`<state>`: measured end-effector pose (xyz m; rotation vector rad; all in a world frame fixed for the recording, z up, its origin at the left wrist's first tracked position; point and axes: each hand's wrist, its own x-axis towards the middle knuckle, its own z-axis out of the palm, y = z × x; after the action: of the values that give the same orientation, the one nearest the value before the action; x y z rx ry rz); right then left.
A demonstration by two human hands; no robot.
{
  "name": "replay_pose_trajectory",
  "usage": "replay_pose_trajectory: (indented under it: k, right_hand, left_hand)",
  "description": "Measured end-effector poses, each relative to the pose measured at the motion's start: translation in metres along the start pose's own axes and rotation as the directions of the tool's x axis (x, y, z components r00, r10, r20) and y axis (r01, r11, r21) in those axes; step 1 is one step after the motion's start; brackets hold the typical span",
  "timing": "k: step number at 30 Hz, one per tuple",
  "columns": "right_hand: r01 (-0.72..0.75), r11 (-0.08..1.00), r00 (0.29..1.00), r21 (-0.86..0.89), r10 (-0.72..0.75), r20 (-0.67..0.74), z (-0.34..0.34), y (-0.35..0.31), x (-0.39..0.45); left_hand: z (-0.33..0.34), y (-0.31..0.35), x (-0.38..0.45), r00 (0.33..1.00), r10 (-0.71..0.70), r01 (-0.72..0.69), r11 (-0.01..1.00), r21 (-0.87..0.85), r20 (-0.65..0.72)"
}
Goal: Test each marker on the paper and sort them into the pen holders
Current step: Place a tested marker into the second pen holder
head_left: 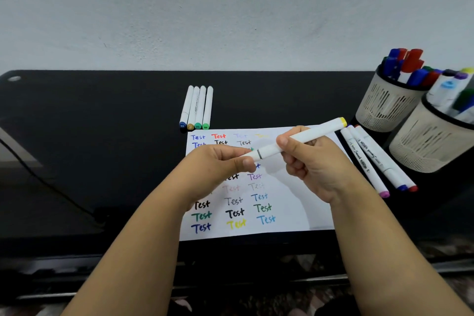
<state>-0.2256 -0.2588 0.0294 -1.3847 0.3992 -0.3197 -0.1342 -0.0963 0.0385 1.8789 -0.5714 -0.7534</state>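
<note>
Item: white marker (pixel 298 140), yellow end cap, held slanted in the air above the paper (pixel 287 210). Right hand (pixel 311 165) grips the barrel; left hand (pixel 220 161) pinches the near cap end. Whether the cap is going on or coming off cannot be told. Handling advice: move the cap straight along the barrel, barrel held firm. Pen holders (pixel 384 108) stand well right on the desk (pixel 102 136); four markers (pixel 196 108) lie beyond the paper.

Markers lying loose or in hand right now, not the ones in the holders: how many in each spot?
Row of markers above the paper: 4
Markers right of the paper: 3
Yellow-capped marker held by left hand and right hand: 1
Total: 8
</note>
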Motion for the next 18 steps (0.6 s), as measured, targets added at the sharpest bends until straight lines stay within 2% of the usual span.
replay_pose_trajectory:
  k: [7, 13, 18]
  right_hand:
    - [-0.03, 0.998, 1.0, 0.057, 0.03, 0.006, 0.008, 0.009, 0.004]
    - [-0.026, 0.996, 1.0, 0.088, 0.026, -0.003, 0.011, 0.009, 0.008]
    - [-0.025, 0.992, 0.991, 0.123, 0.041, -0.126, 0.015, 0.007, 0.011]
  left_hand:
    - [0.002, -0.003, 0.005, 0.992, 0.022, -0.022, 1.0, 0.007, -0.122]
    - [0.004, -0.002, 0.006, 0.983, 0.062, -0.063, 0.998, -0.001, -0.173]
    - [0.007, 0.002, 0.007, 0.979, 0.089, -0.087, 0.996, 0.019, -0.185]
